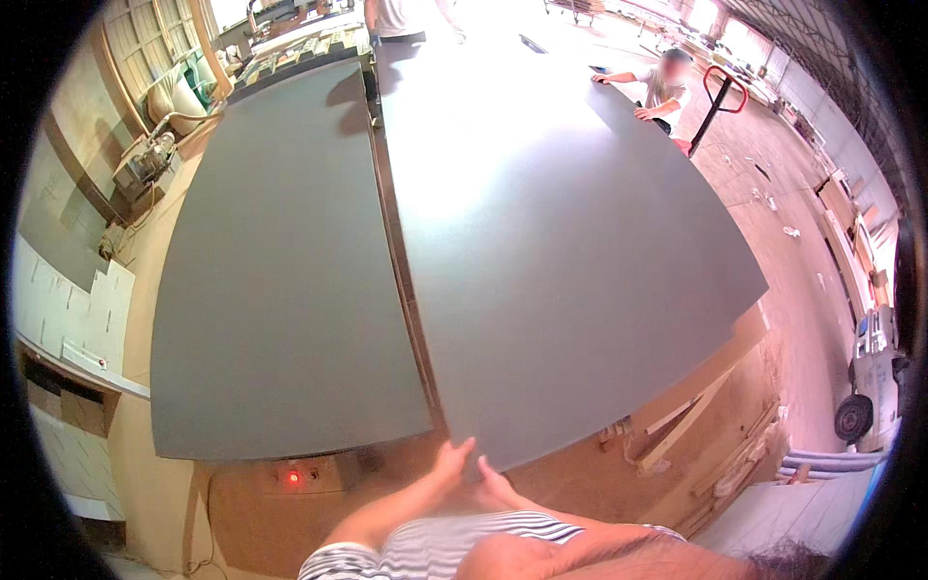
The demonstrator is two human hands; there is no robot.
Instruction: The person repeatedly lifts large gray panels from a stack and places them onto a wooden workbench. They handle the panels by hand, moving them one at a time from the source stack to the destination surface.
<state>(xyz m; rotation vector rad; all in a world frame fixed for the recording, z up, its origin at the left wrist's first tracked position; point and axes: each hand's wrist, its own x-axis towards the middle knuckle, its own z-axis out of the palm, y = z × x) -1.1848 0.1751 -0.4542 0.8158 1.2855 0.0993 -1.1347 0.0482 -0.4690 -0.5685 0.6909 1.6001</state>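
A large flat grey panel [570,280] stretches away from me, its far part washed out by glare. My left hand [452,462] is closed on its near left corner, thumb against the edge. Just beside it, my right hand [495,487] pinches the near edge, thumb up and the other fingers hidden. A second grey panel [280,271] lies to the left on a dark-edged base, parted from the first by a narrow gap [398,242]. At the far right edge, a co-worker [662,92] has both hands on the first panel.
Another person [401,19] stands at the far end. A red-handled pallet jack [715,106] is beyond the co-worker. Under the panel's near edge lie wooden strips [681,425]. A red light [294,478] glows below the left panel, and a wheeled machine [865,377] stands at right.
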